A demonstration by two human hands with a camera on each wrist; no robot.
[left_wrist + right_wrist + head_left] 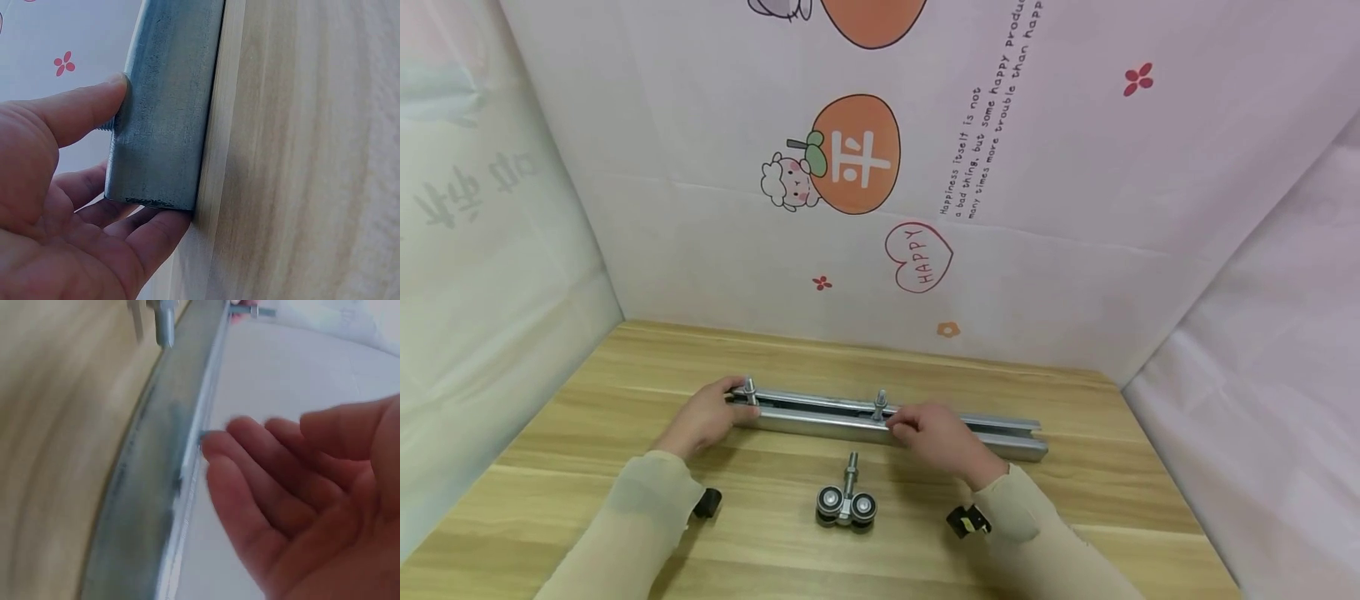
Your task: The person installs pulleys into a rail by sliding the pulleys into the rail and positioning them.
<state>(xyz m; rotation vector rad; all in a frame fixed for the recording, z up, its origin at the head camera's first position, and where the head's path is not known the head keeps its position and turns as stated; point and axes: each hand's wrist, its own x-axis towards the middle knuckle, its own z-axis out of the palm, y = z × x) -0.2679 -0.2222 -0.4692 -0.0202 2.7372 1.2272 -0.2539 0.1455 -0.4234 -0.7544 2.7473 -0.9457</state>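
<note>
A galvanized steel channel track (820,427) lies across the wooden table, its slot facing up. Two threaded bolts rise from the slot: one bolt (750,390) at the left end, another bolt (881,403) near the middle. My left hand (707,415) grips the track's left end; in the left wrist view its thumb presses the upper edge and its fingers wrap the end face. My right hand (940,437) is at the track just right of the middle bolt. In the right wrist view its fingers are loosely bent, fingertips by the track's edge, holding nothing.
A roller trolley (846,504) with black-rimmed wheels and an upright bolt stands on the table (775,550) in front of the track. A printed cloth (1037,275) hangs behind the table, with pale cloth walls at both sides.
</note>
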